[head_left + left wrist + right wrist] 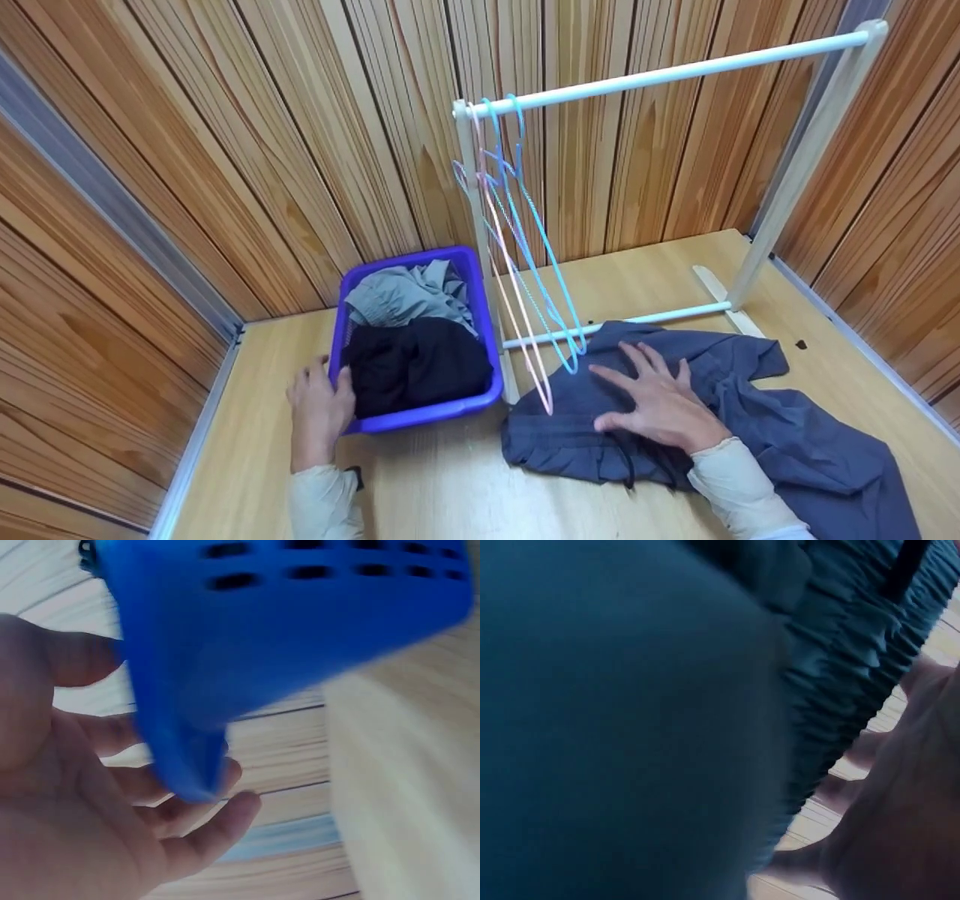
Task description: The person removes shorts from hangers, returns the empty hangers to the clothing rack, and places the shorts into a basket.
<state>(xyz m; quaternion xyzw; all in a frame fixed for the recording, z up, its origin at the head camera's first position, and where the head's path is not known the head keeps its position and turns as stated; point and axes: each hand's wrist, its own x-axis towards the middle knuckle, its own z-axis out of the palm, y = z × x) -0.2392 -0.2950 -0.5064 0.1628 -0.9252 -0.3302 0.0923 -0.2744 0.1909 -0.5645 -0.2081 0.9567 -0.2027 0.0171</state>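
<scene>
Dark blue-grey pants (810, 427) with a gathered elastic waistband (840, 652) and dark drawstrings lie spread on the wooden floor. Over them is my right hand (660, 405), its fingers spread apart and holding nothing; whether it touches the cloth I cannot tell. To the left stands a purple basket (420, 415), bluer in the left wrist view, with a grey garment (409, 292) and a black garment (420, 364) inside. My left hand (321, 405) is at the basket's left rim (169, 757), fingers loosely extended and partly hidden behind it, palm facing the camera.
A rack with a white top bar (675, 75) stands behind the pants. Blue hangers (544, 232) and a pink hanger (517, 289) hang at its left end, reaching down over the pants. Wood-patterned walls (360, 150) close in the back and sides.
</scene>
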